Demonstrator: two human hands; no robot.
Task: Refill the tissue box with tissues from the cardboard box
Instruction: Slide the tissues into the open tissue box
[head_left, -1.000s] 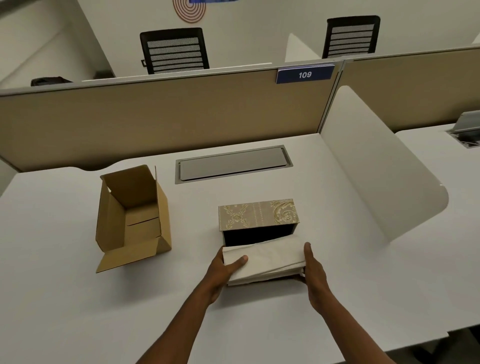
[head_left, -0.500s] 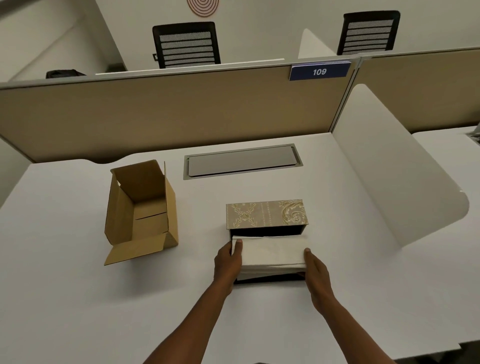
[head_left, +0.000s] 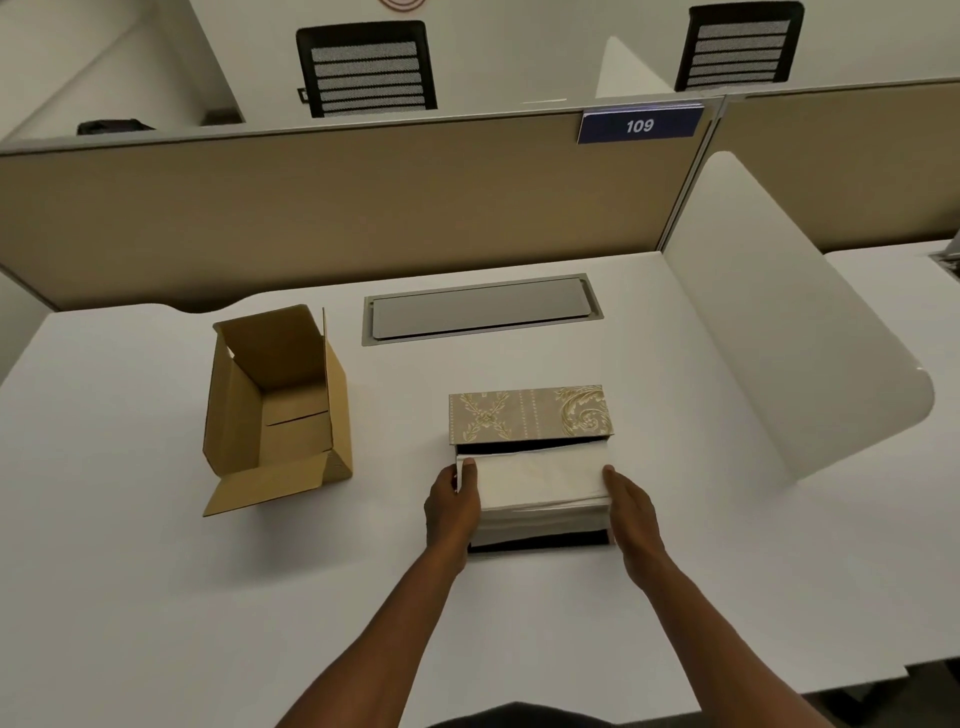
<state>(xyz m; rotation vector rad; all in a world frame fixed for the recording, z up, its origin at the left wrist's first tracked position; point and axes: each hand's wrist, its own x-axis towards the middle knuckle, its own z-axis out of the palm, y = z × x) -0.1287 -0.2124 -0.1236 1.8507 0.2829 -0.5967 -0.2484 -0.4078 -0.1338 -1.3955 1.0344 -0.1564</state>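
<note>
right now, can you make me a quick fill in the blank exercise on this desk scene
1. The blue sign on the partition reads ____.
2. The stack of tissues is held between the left hand and the ____ hand.
3. The cardboard box stands open and looks ____ inside.
4. The patterned lid of the tissue box is ____.

Missing words: 109; right; empty; open
</note>
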